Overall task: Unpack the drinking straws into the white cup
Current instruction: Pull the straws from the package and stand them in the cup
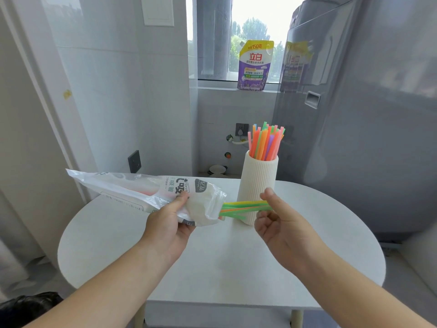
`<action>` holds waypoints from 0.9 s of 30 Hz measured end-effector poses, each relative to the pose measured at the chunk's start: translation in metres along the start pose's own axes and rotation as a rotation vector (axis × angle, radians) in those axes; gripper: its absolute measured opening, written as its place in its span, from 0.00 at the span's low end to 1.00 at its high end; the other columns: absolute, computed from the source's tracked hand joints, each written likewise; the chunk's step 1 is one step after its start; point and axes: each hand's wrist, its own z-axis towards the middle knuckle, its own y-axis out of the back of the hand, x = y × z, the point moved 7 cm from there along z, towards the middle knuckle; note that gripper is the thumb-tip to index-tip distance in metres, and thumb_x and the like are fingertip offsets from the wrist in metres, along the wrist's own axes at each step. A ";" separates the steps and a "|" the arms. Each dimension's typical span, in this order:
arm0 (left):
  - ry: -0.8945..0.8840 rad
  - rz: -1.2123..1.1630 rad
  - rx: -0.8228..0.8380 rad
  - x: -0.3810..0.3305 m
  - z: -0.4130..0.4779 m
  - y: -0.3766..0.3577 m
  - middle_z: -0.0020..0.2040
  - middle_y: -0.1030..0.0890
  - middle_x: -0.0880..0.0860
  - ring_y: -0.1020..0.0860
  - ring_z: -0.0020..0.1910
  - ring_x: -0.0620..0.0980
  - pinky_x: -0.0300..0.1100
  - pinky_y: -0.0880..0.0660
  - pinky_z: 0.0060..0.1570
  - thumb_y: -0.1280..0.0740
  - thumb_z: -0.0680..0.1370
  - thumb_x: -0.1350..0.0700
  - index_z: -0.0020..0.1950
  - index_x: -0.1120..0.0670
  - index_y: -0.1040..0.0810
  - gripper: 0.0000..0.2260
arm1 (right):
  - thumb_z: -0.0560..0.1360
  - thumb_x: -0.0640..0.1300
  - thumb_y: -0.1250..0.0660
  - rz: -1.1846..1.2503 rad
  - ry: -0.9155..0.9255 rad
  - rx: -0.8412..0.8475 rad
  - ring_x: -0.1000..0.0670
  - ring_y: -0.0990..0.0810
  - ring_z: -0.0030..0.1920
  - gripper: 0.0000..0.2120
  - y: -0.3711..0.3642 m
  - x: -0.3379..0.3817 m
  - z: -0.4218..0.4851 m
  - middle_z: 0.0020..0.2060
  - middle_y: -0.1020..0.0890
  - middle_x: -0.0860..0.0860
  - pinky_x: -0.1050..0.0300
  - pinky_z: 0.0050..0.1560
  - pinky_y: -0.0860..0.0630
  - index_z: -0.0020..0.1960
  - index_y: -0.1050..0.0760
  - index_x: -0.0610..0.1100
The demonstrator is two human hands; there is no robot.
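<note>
- Pinching a small bunch of thin green, yellow and orange plastic straws (246, 207) between thumb and fingertips, the right hand (281, 223) sits right of centre in the frame, its fingers closed on the bunch's free ends.
- Those straws lie nearly level, their long axis running left to right; their other ends are inside the mouth of the crinkly translucent white plastic packet (151, 192).
- The left hand (169, 223) grips that packet near its open end, thumb on top and fingers wrapped below, so the bag points toward the frame's upper left.
- The tall ribbed white cup (257, 183) stands on the round white table (212, 268) just behind the right hand, already holding many upright straws.
- The cup's mouth lies above and slightly behind the pinched bunch, so I judge the level straws must come clear rightward, then tip upright before dropping in; the right hand is nearer.
</note>
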 end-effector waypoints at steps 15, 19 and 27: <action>0.059 -0.028 0.008 0.003 -0.005 -0.003 0.62 0.14 0.58 0.13 0.49 0.52 0.49 0.14 0.41 0.30 0.80 0.64 0.68 0.60 0.21 0.17 | 0.79 0.45 0.30 -0.206 0.132 -0.046 0.53 0.25 0.38 0.11 -0.012 -0.010 0.004 0.40 0.22 0.48 0.60 0.43 0.22 0.43 0.12 0.44; 0.068 -0.059 0.005 0.004 -0.004 -0.005 0.53 0.12 0.55 0.12 0.42 0.50 0.45 0.16 0.32 0.31 0.80 0.64 0.67 0.60 0.21 0.15 | 0.81 0.48 0.33 -0.269 0.222 -0.031 0.54 0.20 0.37 0.11 -0.014 0.001 0.004 0.38 0.19 0.49 0.61 0.43 0.21 0.48 0.14 0.45; 0.060 -0.079 -0.009 0.001 0.001 0.003 0.44 0.10 0.52 0.12 0.41 0.49 0.43 0.17 0.31 0.31 0.81 0.64 0.63 0.59 0.20 0.11 | 0.72 0.55 0.32 -0.283 0.231 0.059 0.49 0.12 0.44 0.23 -0.012 0.023 0.007 0.40 0.12 0.47 0.58 0.44 0.17 0.57 0.21 0.38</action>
